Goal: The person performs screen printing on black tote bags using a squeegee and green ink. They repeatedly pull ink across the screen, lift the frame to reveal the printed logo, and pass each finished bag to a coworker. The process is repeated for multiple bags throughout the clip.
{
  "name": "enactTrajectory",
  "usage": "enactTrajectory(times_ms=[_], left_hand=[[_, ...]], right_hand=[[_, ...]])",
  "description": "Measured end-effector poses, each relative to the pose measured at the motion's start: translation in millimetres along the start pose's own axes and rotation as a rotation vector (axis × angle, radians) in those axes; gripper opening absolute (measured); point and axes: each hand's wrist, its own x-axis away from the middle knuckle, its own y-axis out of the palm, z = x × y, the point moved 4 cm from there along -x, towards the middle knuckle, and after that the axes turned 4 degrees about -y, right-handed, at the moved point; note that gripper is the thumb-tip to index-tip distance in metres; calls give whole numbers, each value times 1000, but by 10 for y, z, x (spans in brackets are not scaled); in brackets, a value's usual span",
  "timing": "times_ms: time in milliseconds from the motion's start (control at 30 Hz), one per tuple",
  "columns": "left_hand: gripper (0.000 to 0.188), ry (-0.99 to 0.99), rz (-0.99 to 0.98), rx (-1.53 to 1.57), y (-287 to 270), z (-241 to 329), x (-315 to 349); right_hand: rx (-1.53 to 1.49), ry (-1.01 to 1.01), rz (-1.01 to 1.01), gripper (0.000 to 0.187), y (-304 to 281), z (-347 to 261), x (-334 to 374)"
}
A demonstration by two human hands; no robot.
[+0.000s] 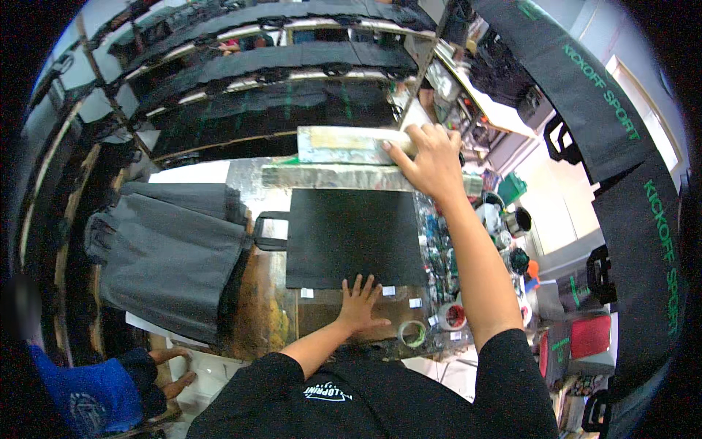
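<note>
We see a black bag (355,238) lying flat on the bench (259,307), with its handle (272,231) to the left. Our two hands are well apart. Our left hand (358,306) has its fingers spread, with the tips on the bag's near edge. Our right hand (433,159) is closed around the end of a pale flat board (338,145) with paint marks, past the bag's far edge.

Big green letters run down the black bags hanging at the right (599,91). Our black shirt (417,402) has white writing. The blue shirt (91,388) of a person at the lower left has a pale print. Small white labels (388,291) sit along the bench, too tiny to read.

At the right are a dark pot (519,221) and a green tub (513,188); we can't tell what is in them. A tape roll (412,334) lies near our left hand. More black bags are piled at the left (172,252).
</note>
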Motion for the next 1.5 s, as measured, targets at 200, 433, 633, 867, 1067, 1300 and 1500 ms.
enactTrajectory(times_ms=[200, 433, 633, 867, 1067, 1300, 1500], left_hand=[[121, -209, -115, 373, -1135, 29, -249], [120, -133, -45, 280, -1560, -387, -229], [127, 17, -291, -146, -550, -177, 17], [124, -170, 316, 731, -1654, -464, -81], [150, -384, 265, 2277, -2294, -664, 420], [126, -833, 219, 2069, -1146, -753, 829], [129, -955, 233, 1995, -899, -791, 859]], right_hand=[[1, -8, 35, 55, 10, 29, 56], [1, -19, 27, 59, -24, -114, 351], [14, -42, 38, 57, -34, -133, 377], [3, -60, 73, 53, -30, -213, 552], [-29, -66, -252, 67, 185, -394, 1454], [30, -56, -413, 63, 1247, -633, 2308], [-91, -26, -557, 53, 1399, -493, 2281]])
